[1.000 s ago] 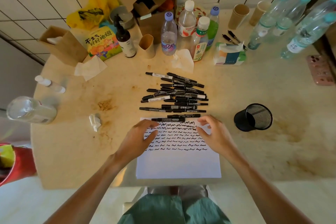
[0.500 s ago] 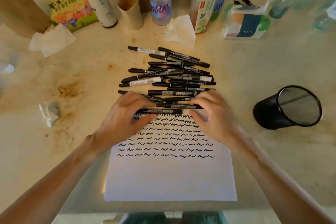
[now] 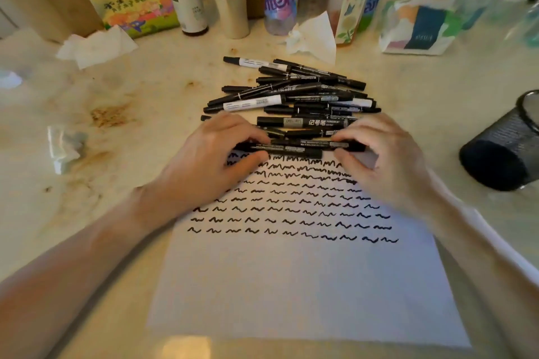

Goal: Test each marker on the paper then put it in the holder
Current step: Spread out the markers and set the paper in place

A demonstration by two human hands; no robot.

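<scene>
Marker [image 3: 294,146]: slim, black, capped, lying crosswise at the paper's [image 3: 291,285] top edge
Hands: left hand [image 3: 210,160] and right hand [image 3: 388,160] each pinch one end
Holder [image 3: 504,151]: black mesh, tipped, right

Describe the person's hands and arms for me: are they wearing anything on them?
Nothing shows on them. The left hand and right hand are bare, with no gloves, rings or watch in view, and both forearms are uncovered with no sleeves reaching them.

Both hands [image 3: 303,160] pinch nearest marker [image 3: 303,145] at paper [image 3: 306,277] top edge.
</scene>
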